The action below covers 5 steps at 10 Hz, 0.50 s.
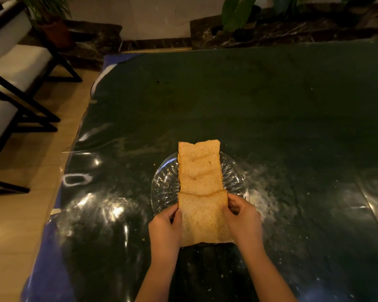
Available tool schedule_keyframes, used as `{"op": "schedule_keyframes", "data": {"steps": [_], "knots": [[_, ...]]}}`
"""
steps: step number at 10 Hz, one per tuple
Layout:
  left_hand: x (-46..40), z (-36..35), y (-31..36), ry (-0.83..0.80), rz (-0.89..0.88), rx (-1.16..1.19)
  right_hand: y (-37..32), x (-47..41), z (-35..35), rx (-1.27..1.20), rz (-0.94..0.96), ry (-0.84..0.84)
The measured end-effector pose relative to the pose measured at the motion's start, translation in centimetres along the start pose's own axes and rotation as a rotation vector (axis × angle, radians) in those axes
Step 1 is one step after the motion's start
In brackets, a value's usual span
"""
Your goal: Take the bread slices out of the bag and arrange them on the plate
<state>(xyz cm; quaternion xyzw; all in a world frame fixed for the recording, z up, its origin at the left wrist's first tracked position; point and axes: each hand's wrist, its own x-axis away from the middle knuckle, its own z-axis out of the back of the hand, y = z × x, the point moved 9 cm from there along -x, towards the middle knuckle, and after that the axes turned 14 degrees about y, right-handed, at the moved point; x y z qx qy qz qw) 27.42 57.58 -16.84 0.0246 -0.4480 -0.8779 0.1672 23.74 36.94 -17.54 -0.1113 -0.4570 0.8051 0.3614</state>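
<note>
So rn there's a clear glass plate (162, 188) sitting on the dark plastic-covered table (271, 116), w/ 4 bread slices lined up in a shingled row running 12 to 6 o'clock across it. The far slice (198, 149) hangs a bit past the plate rim at 12, then 2 more overlap toward the person, and the nearest slice (202, 216) sticks out past the rim at 6. Left hand (165, 227) is pinched onto that near slice's 9 o'clock edge, right hand (241, 216) pinched on its 3 o'clock edge, so both are closed on the same slice, fingers curled under the crust afaict. No bag anywhere in view, so can't tell if more slices are coming. Handling-wise imo: bread's super light, soft and floppy, it sags in the middle if you only hold 1 side, and it dents or tears easily if you squeeze. Best grip is the crust edges on opposite sides, light pinch, bc the crust is the firmest bit. Not slippery at all, kinda crumbly tho, there are crumbs and white specks all over the table around 3 o'clock of the plate. Looks like the layout's nearly done, prob just nudging the last one straight.
</note>
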Motion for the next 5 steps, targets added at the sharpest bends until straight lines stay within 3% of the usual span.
{"op": "schedule_keyframes", "data": {"steps": [3, 5], "knots": [[-1.3, 1.5, 2.4, -0.095, 0.002, 0.057, -1.8, -0.6, 1.8, 0.040, 0.006, -0.061], [-2.2, 4.0, 9.8, -0.202, -0.143, 0.043, -10.1, -1.1, 4.7, 0.025, 0.123, -0.107]]}}
